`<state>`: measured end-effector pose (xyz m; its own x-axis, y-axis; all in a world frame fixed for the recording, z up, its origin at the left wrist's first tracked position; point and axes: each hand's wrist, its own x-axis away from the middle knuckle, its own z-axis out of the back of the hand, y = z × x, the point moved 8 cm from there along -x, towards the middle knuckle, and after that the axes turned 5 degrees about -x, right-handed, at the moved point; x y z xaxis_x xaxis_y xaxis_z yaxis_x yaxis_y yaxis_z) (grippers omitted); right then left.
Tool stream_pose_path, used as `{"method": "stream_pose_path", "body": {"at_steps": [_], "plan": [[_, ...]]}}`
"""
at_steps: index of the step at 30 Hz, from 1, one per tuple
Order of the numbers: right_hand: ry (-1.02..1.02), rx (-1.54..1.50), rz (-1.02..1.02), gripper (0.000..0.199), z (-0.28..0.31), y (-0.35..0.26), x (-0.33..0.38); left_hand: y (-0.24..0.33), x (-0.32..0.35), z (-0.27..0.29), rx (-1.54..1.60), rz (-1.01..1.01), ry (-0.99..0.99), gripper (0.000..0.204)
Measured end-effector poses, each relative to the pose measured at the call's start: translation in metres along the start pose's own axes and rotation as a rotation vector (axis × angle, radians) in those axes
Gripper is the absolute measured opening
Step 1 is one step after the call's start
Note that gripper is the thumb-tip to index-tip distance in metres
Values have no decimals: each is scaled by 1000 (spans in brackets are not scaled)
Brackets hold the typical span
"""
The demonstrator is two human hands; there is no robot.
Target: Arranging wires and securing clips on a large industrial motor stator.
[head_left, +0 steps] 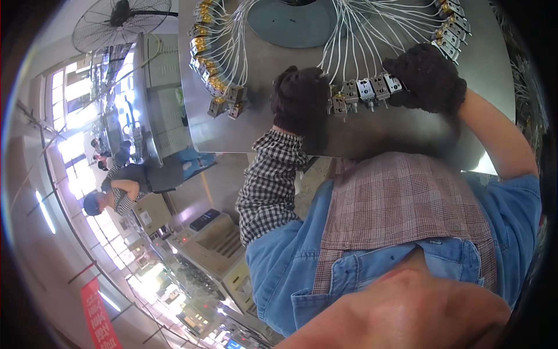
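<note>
While the right hand [427, 80] rests its fingers against a silver end block [393, 82], the left hand [301, 98] is curled at the row's other end.

Both hands wear dark gloves; the right grip touches that block, but I cannot tell whether it clamps it, nor whether the left grip is closed on anything. The near row of metal blocks [365, 89] lies on the tabletop [232, 136] between the hands; white wires [349, 52] run from it toward the far side. Each block is probably small, stiff and fairly light, perhaps slick under knit gloves, best held by its flat sides; the wires look flexible and probably should not be pulled. More blocks curve along the left [203, 61] and right [452, 38]. Beyond, the wires partly overlie a blue-grey rounded piece [282, 29], possibly a shallow dish; I cannot tell whether it contains anything.
</note>
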<state>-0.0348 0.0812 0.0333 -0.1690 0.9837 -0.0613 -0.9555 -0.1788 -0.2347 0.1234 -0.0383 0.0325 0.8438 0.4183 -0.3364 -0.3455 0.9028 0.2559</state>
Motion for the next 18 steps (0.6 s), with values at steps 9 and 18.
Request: {"method": "stream_pose_path", "body": {"at_steps": [9,18], "plan": [[22,-54,-29,57,-1,1,-1,24,2,30,-179,-266,241,22],[67,-29,6,58,0,-1,-4,28,-6,-7,-25,-207,-97,17]]}}
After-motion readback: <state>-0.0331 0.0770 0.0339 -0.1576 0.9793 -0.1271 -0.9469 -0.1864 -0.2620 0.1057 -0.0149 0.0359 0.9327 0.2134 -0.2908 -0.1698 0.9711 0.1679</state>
